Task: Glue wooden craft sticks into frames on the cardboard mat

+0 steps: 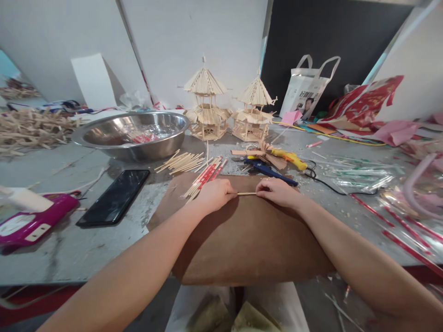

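A short thin wooden stick (247, 193) lies level between my two hands, above the far part of a brown board (249, 249). Its left end is pinched by my left hand (218, 193); the right end is between the closed fingers of my right hand (278, 191). Just beyond my left hand rest chopsticks in red-and-white wrappers (209, 173), with a pile of bare sticks (185, 162) behind them. Near my right hand are a blue-handled tool (272, 172) and a yellow glue gun (287, 157), partly overlapped by brown strips.
Two stick-built pagoda models (207, 115) stand at the back. Left are a steel basin (138, 147) holding wrappers, a black phone (114, 198) and a magenta power strip (44, 221). Clear wrappers (363, 173) and a cable lie right; a white bag (308, 87) stands behind.
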### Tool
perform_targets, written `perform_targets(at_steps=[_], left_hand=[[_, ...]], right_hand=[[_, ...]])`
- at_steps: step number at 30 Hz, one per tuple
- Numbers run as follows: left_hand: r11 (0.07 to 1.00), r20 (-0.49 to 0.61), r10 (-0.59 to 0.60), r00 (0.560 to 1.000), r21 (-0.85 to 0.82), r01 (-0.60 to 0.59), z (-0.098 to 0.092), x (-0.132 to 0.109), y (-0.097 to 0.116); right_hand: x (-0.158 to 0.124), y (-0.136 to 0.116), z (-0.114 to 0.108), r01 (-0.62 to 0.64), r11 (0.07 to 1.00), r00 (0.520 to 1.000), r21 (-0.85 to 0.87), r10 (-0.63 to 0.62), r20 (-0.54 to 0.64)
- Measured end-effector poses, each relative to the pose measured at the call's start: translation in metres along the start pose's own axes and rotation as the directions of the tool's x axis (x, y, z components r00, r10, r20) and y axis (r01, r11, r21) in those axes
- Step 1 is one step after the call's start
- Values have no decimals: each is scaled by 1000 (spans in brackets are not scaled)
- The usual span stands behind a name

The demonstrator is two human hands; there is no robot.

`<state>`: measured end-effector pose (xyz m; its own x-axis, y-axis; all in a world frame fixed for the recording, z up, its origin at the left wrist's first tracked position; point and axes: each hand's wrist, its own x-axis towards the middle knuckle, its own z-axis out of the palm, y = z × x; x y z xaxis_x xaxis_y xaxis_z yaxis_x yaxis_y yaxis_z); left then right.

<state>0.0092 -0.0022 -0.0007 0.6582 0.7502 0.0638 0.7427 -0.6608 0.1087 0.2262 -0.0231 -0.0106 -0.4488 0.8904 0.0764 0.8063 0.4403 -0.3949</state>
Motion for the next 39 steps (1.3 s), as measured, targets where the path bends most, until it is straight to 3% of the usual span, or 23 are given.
perform_targets(at_steps=[39], left_hand=[[1000, 16, 17, 1000, 11, -17, -5, -1, 3]], right_hand=[[0, 0, -1, 1, 1000, 1000, 1, -1, 1]])
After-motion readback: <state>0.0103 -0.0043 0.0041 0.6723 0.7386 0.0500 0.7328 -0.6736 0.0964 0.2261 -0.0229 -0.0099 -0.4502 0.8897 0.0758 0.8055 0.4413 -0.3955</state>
